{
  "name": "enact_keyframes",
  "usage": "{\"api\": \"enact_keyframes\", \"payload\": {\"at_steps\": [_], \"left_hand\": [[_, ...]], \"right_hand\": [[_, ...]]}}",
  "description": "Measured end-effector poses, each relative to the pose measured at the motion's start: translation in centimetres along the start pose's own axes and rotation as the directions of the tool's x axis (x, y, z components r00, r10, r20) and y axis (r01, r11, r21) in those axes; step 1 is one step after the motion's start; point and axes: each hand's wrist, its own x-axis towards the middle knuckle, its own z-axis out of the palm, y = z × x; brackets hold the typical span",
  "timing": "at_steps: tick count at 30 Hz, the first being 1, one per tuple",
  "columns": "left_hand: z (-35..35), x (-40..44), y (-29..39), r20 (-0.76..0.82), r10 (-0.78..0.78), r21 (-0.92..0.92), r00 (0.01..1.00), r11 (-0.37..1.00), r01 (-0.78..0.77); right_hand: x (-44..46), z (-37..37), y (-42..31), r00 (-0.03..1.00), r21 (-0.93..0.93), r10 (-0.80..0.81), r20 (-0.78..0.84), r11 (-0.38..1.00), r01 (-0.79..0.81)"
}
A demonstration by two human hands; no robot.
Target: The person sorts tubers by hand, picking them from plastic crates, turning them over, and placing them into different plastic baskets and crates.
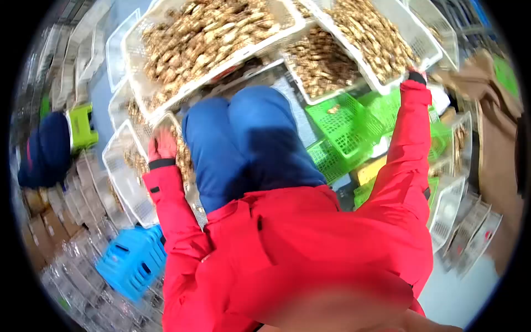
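Note:
My left hand (162,145) rests with outstretched fingers at the rim of a white plastic crate (176,123) beside my left leg, holding nothing. Golden-brown lumpy pieces (185,160), perhaps roots or bulbs, lie in that crate. My right arm reaches forward, and my right hand (416,72) is at the near right corner of another white crate (428,58) heaped with similar pieces (373,39). Blur and the sleeve hide its fingers, so whether it grips the rim cannot be made out.
A large white crate (133,61) full of lumpy pieces stands before my knees. A smaller crate (313,100) holds darker ones. Green baskets (345,124) are right of my legs; a blue crate (133,260) is at left. A dark-clothed person (47,149) appears far left.

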Motion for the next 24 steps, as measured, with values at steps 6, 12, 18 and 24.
{"api": "enact_keyframes", "payload": {"at_steps": [6, 12, 18, 24], "left_hand": [[-0.6, -3.8, 1.9, -0.148, 0.100, -0.038, 0.984, 0.994, -0.107], [-0.4, -2.1, 1.4, -0.079, 0.052, -0.128, 0.996, 0.990, -0.061], [2.8, 0.0, 0.3, 0.072, -0.066, -0.150, 0.995, 0.986, 0.077], [6.8, -1.6, 1.6, 0.035, -0.043, 0.010, 0.998, 0.999, 0.043]], "right_hand": [[1.8, -1.2, 5.7, 0.978, 0.061, 0.183, -0.104, 0.982, -0.177], [2.4, -2.3, 3.6, 0.982, 0.302, 0.187, 0.032, 0.935, -0.188], [-6.7, 22.2, -16.1, 0.827, 0.095, -0.006, 0.562, 0.994, -0.058], [-18.0, 45.4, -19.6, 0.259, -0.183, -0.134, 0.957, 0.415, 0.891]]}}
